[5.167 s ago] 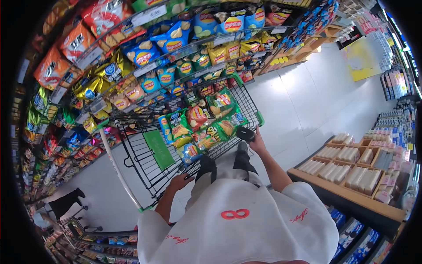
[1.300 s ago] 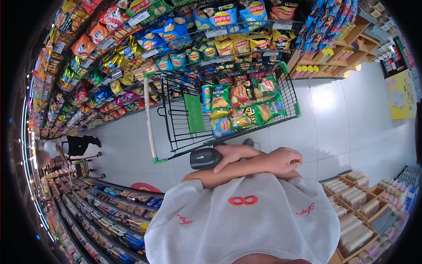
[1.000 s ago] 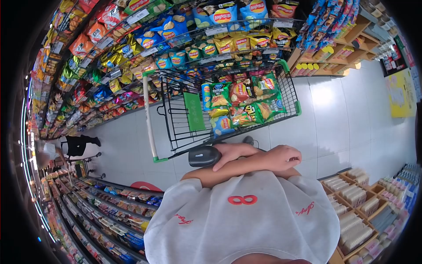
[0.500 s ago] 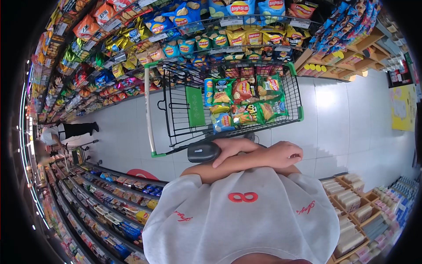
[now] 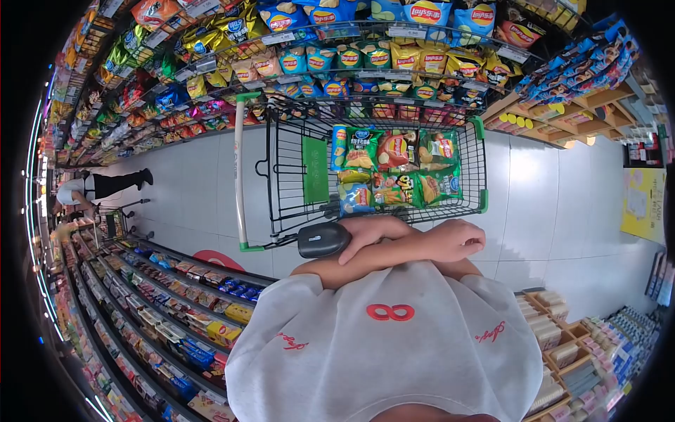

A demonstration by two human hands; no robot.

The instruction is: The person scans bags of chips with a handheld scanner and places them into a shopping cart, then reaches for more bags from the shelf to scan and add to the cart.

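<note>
Head view: arms are crossed over a grey shirt (image 5: 394, 352) printed with a red "8". The right hand (image 5: 376, 235) is wrapped round a black handheld scanner (image 5: 322, 240), at the chest just beside the shopping cart (image 5: 281, 176). The left hand (image 5: 457, 241) lies empty, its fingers loosely bent, on the other forearm. Chip bags (image 5: 397, 151) fill the cart. The shelf bags (image 5: 425, 12) read "Lay's". Bare floor tiles (image 5: 541, 204) lie open on both sides of the cart.
</note>
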